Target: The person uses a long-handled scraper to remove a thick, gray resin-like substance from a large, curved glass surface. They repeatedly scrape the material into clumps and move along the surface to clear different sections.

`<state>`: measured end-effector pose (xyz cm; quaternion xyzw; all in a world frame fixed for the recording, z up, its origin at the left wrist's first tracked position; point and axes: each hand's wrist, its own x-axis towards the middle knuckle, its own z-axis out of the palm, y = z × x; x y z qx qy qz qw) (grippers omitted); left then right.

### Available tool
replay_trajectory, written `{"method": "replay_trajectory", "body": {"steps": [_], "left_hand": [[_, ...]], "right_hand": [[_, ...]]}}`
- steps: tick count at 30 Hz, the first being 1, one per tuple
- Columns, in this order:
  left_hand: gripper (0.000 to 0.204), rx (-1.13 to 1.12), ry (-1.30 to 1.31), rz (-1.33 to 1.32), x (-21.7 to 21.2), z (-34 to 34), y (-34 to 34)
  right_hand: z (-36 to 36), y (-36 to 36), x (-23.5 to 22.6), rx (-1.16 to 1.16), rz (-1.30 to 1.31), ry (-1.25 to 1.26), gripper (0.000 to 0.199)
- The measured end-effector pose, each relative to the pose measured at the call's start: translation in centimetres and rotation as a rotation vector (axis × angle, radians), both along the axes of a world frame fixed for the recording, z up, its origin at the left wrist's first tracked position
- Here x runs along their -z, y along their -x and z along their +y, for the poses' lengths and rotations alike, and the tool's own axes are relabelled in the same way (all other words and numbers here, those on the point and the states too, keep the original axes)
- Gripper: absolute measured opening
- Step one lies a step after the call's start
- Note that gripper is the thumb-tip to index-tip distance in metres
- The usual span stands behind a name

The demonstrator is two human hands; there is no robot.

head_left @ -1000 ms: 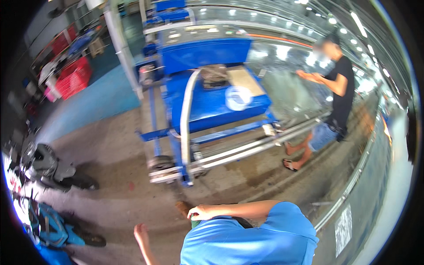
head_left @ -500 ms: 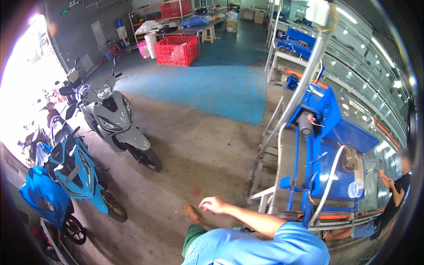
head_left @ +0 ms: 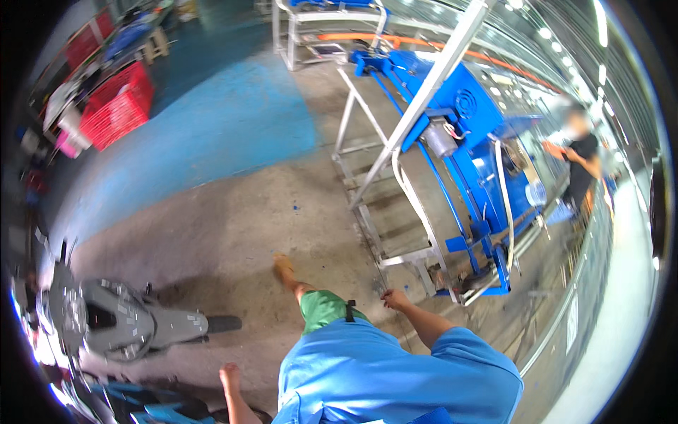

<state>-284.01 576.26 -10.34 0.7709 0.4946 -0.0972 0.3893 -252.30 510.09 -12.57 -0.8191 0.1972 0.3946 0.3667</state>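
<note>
My right hand (head_left: 395,299) hangs out in front of my blue shirt (head_left: 388,367), fingers loosely bent and slightly apart, nothing seen in them. It is nearest to the foot of a grey metal frame (head_left: 409,258), without touching it. My left hand (head_left: 229,377) swings low at my left side, over the concrete floor; its fingers are too small and blurred to read. One foot in a brown shoe (head_left: 283,269) is stretched forward below my green shorts (head_left: 326,311).
A grey scooter (head_left: 141,321) stands at the left, a blue one (head_left: 166,413) nearer. Blue machinery (head_left: 459,177) with a motor and hoses lines the right. Another person (head_left: 583,152) in dark clothes stands beyond it. Farther left are a red crate (head_left: 120,106) and a cluttered table (head_left: 138,30).
My view has swung to the right, so the scooters and crate sit farther left. My left hand has come into view. My right arm has dropped from across my body to my right side.
</note>
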Motion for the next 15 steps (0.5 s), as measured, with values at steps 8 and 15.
{"method": "replay_trajectory", "body": {"steps": [8,15], "left_hand": [[0.032,-0.336,0.352,-0.268,-6.2,17.1,-30.8],[0.033,0.077,0.076,-0.313,-8.9,23.4,-43.2]], "right_hand": [[21.5,-16.1,3.1,-0.406,-0.071,0.223,0.028],[57.0,-39.6,0.9,-0.473,-0.495,-0.324,0.036]]}}
